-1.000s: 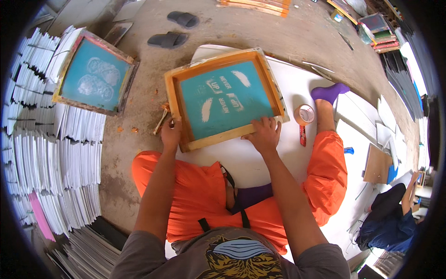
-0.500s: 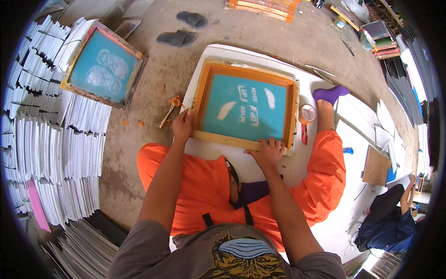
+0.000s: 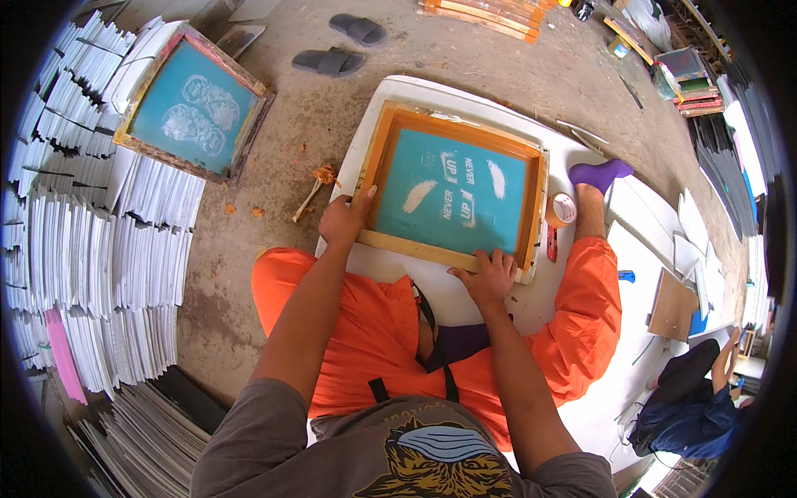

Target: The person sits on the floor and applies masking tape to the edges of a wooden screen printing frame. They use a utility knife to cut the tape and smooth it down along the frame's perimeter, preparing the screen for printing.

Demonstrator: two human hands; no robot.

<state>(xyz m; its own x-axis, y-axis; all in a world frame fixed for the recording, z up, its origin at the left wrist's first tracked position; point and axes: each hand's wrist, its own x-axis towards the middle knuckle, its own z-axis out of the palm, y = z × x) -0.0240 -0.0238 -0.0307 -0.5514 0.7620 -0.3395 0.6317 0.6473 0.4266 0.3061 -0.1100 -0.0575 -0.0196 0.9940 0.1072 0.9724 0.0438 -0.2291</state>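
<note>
A wooden-framed printing screen [image 3: 452, 192] with teal mesh and pale stencil shapes lies flat on a white board [image 3: 390, 104] on the floor in front of me. My left hand [image 3: 343, 220] grips the frame's left side near the lower corner. My right hand [image 3: 487, 274] presses on the frame's near edge with its fingers spread over the wood. I sit on the floor in orange trousers with a purple sock [image 3: 599, 173] beside the board.
A second teal screen [image 3: 193, 105] leans on stacks of white sheets [image 3: 100, 249] at left. A tape roll [image 3: 562, 209] and a red tool [image 3: 551, 244] lie right of the frame. Two sandals [image 3: 344, 46] lie beyond. Another person [image 3: 689, 398] sits at lower right.
The screen was held up and tilted toward me; it has moved down and to the right and now lies flat on the white board. Both hands stayed on its frame.
</note>
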